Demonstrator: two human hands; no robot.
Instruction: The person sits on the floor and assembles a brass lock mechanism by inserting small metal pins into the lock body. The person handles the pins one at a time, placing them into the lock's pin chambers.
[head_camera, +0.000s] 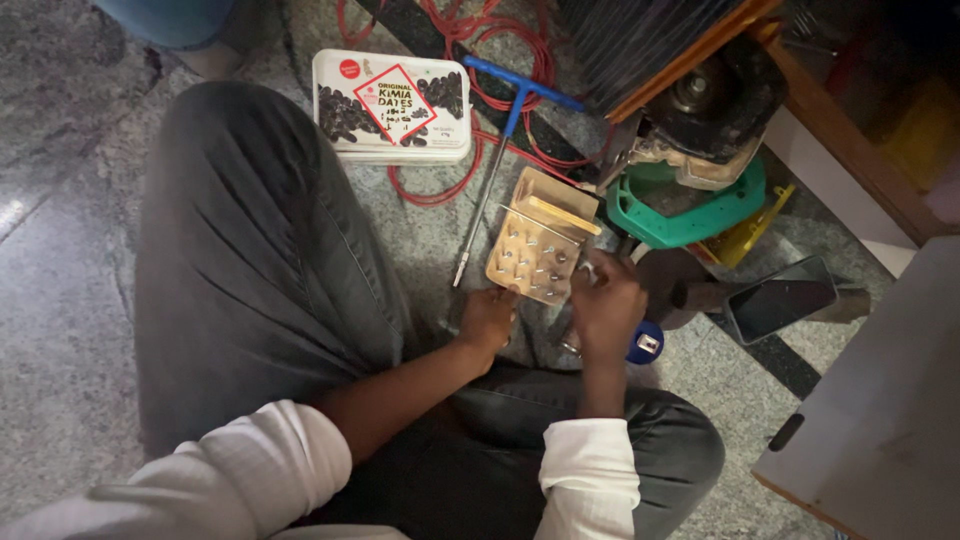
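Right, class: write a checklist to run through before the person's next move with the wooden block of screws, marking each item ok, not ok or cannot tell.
1. Left hand touches the wooden block: ok.
2. Right hand at the block's edge: ok.
3. Right hand holding a screw: cannot tell.
4. Blue T-handle tool lying nearby: ok.
5. Phone apart from both hands: ok.
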